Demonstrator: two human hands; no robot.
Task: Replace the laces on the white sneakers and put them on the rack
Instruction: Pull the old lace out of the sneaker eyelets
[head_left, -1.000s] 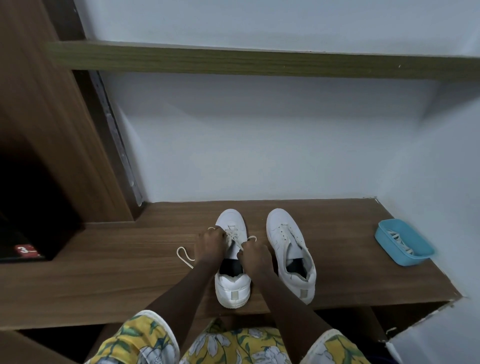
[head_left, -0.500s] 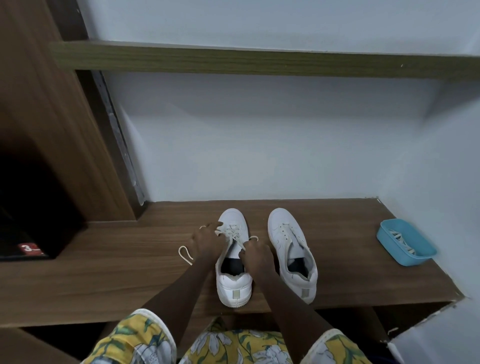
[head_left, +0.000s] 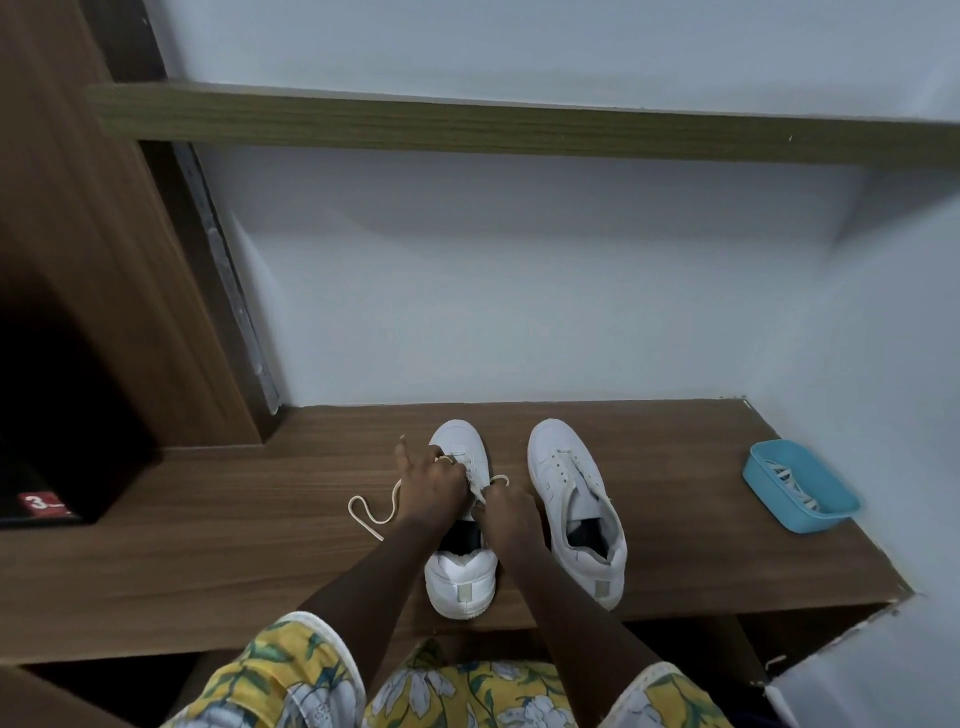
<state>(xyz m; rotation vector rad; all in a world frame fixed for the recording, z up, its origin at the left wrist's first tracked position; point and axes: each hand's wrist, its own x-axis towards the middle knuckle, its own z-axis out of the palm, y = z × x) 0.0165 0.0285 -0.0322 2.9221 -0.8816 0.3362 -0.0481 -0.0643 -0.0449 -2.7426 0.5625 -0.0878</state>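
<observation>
Vs 0.5 s ago: left hand (head_left: 434, 486) has slid toward the toe of the first sneaker (head_left: 460, 582), one finger now stuck out, other fingers curled on the lace (head_left: 371, 512); its loose loop lies bigger at 9 o'clock on the worktop (head_left: 208, 545). Right hand (head_left: 511, 512) fingers pinch the lace's other end. Count: 2 sneakers mid-worktop, second sneaker (head_left: 571, 499) at 3 o'clock; 1 blue tray (head_left: 815, 522) further out at 3 o'clock, w/ laces inside.

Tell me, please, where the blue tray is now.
In the head view, the blue tray sits at the right end of the wooden shelf, beside the white wall, apart from the nearest sneaker on its left.
</observation>
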